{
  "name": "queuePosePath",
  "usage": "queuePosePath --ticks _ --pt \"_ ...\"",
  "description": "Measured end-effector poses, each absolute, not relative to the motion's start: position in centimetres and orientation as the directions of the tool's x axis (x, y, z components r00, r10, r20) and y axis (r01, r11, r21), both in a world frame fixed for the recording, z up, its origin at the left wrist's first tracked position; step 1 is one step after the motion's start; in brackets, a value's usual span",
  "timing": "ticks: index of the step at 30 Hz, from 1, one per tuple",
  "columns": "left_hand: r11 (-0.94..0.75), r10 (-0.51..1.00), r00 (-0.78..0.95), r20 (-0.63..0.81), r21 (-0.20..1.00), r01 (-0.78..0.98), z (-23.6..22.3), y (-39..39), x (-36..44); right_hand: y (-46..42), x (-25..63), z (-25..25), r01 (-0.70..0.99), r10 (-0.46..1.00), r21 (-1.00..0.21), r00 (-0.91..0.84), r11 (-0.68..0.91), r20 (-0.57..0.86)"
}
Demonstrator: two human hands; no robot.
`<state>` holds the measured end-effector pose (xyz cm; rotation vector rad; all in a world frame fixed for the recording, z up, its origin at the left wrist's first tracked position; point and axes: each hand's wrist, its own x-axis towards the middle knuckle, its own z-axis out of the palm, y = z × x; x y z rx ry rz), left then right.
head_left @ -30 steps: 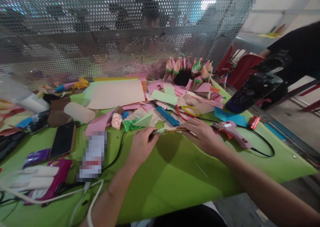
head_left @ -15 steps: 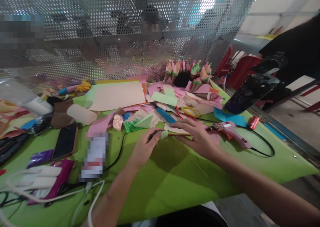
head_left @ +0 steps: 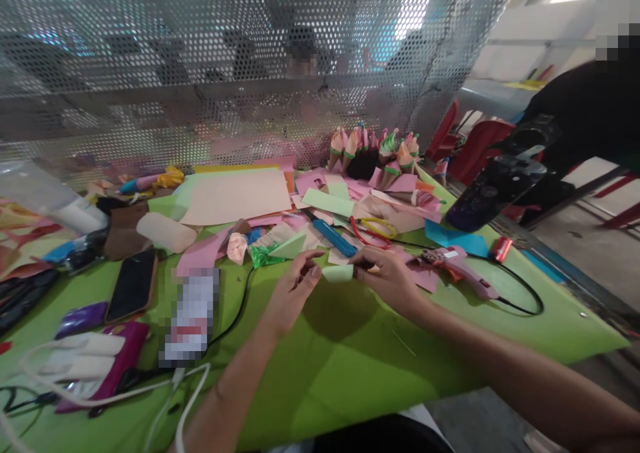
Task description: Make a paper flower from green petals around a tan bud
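Note:
Between my hands, above the green tabletop [head_left: 320, 386], is a small pale green paper strip [head_left: 338, 274]. My right hand [head_left: 387, 278] pinches its right end between thumb and fingers. At the strip's left end, my left hand [head_left: 296, 286] has curled fingers, with the thumb against the paper and the index finger raised. Just behind the hands lie a blue utility knife [head_left: 334, 238] and scissors with red and yellow handles [head_left: 375, 230]. A pink glue gun [head_left: 463, 270] rests to the right of my right hand.
Paper sheets [head_left: 240, 196] and scraps lie at the back, beside several paper ice-cream cones [head_left: 390, 148]. Phones [head_left: 133, 285], a purple power strip [head_left: 120, 360] and white cables occupy the left. A dark bottle [head_left: 493, 186] stands right; a person in black is beyond it.
My right hand has gone from spread fingers over a thin brown stick to a pinch on the paper strip. More of the green strip shows between my hands.

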<state>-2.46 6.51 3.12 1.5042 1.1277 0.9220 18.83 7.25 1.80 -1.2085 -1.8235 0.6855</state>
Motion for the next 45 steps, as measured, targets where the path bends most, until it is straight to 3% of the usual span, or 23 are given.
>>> queuePosePath --ticks 7,14,18,23,26,39,45 --pt "-0.31 0.899 0.388 0.202 0.92 0.24 2.2 6.5 -2.1 7.5 19.0 1.3 0.339 0.976 -0.922 -0.167 0.187 0.136" --pt "-0.521 0.812 0.445 0.378 0.813 0.259 2.4 6.7 -2.2 7.0 19.1 1.5 0.387 0.956 -0.912 -0.293 0.139 0.021" --pt "-0.427 0.871 0.377 0.314 0.865 0.265 2.4 6.7 -2.0 6.7 19.0 1.7 0.457 0.949 -0.868 -0.311 0.194 0.048" --pt "-0.096 0.97 0.239 0.043 0.972 0.216 1.8 6.9 -1.9 6.6 19.0 1.7 0.493 0.934 -0.826 -0.341 0.274 0.107" --pt "-0.012 0.975 0.22 -0.03 0.982 0.187 1.6 7.0 -1.9 6.5 19.1 1.7 0.498 0.933 -0.82 -0.34 0.284 0.117" --pt "-0.033 0.951 0.304 -0.051 0.964 0.265 1.7 6.7 -1.4 6.4 18.7 0.9 0.473 0.945 -0.844 -0.308 0.255 0.113" --pt "-0.171 0.954 0.289 0.073 0.929 0.328 1.7 6.8 -1.9 6.5 18.5 0.9 0.473 0.945 -0.838 -0.296 0.271 0.138"
